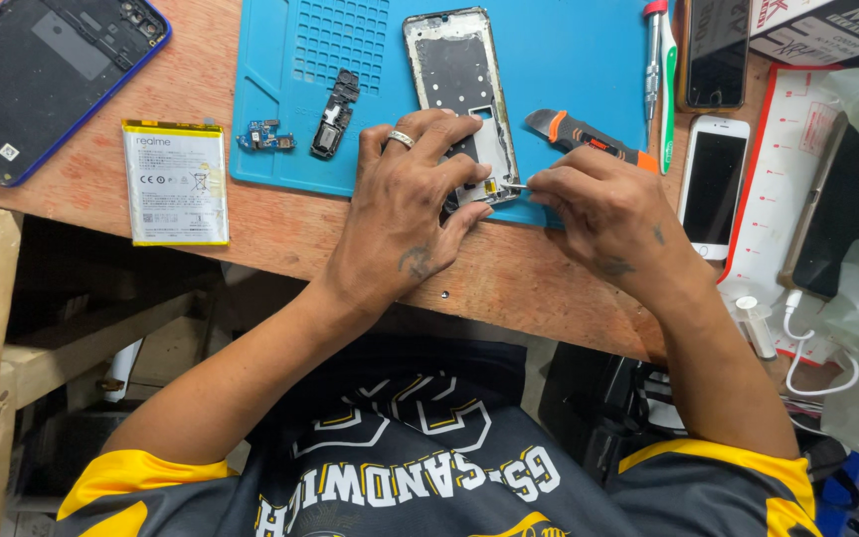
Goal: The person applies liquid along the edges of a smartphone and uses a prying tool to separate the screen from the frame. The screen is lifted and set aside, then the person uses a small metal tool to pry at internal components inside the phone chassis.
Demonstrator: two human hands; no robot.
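Head camera view: one stripped phone frame [454, 85] lies on a blue work mat [569, 60], its long axis running away from the person, near end tilted slightly to the right. The left hand [405, 214] pins the frame's near end, fingers curled onto it; the right hand [599, 204] pinches a thin metal tool [515, 186] at that end. Nearby: two small loose parts [300, 124], one battery [175, 182], one orange utility knife [589, 139], one white phone [713, 184].

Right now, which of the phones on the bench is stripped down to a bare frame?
The phone frame on the blue mat, held under the left hand. The white phone and black phone to the right look intact.
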